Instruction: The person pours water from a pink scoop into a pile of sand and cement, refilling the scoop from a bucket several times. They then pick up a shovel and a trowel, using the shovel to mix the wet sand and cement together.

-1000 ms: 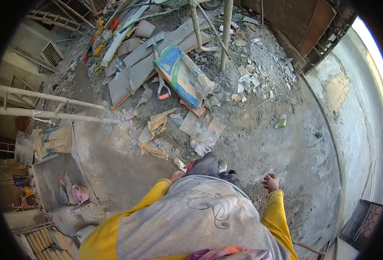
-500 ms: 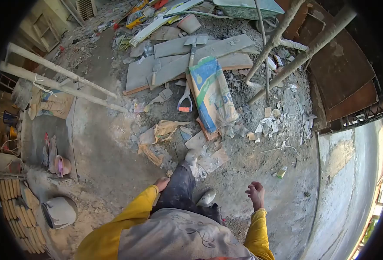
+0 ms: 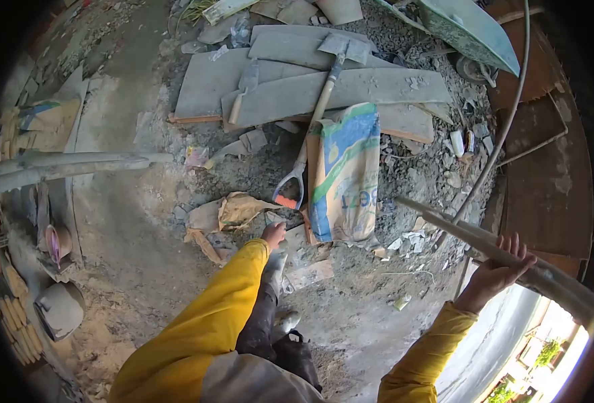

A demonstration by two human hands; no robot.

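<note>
My left hand is just below the shovel, apart from its orange D-shaped grip, with the fingers loosely bent and holding nothing. The shovel lies with its blade on grey boards. Beside its handle a blue, green and tan cement bag stands upright. On the right, my right hand has its fingers around a dusty scaffold pole. Torn brown paper lies left of my left hand. A trowel rests on the boards.
A green wheelbarrow stands at the upper right. Rubble and broken pieces cover the ground by the bag. Scaffold poles jut in from the left. A bucket and a pink pot stand at lower left.
My view has moved closer to the bag and shovel. My left hand has reached forward toward the shovel grip. My right hand has moved up and right onto the pole.
</note>
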